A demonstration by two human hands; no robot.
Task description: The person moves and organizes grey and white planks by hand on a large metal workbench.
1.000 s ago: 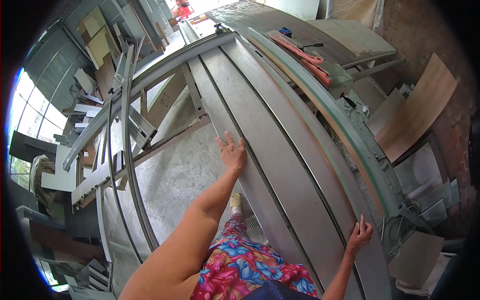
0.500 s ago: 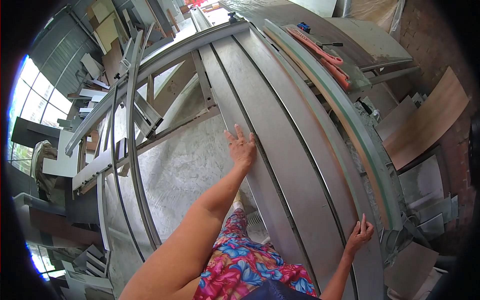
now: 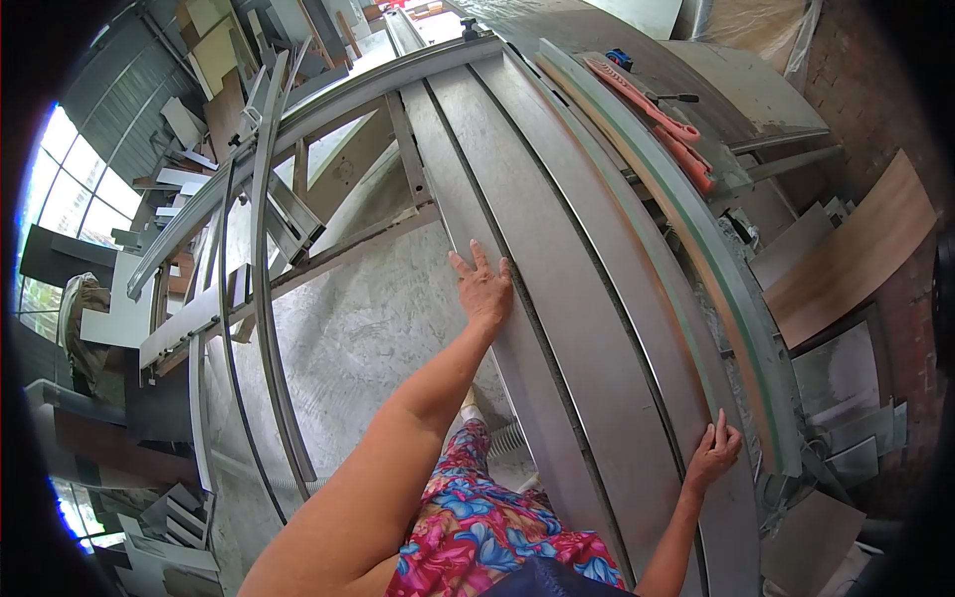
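My left hand (image 3: 484, 287) lies flat, fingers spread, on the left edge of a long grey panel (image 3: 557, 249) that rests on a saw table. My right hand (image 3: 714, 453) presses with its fingers on the panel's right side, close to a green-edged fence rail (image 3: 696, 239). Dark grooves run the length of the panel between my hands. Neither hand holds anything.
An orange clamp (image 3: 662, 119) lies on the table beyond the rail. Brown and grey board offcuts (image 3: 846, 259) lean at the right. A metal frame with rails (image 3: 269, 199) stands at the left over a dusty concrete floor (image 3: 368, 338). Stacked panels sit near the windows.
The view has shifted slightly; my left hand sits a little further right and up on the panel. My right hand has slid slightly up beside the rail.
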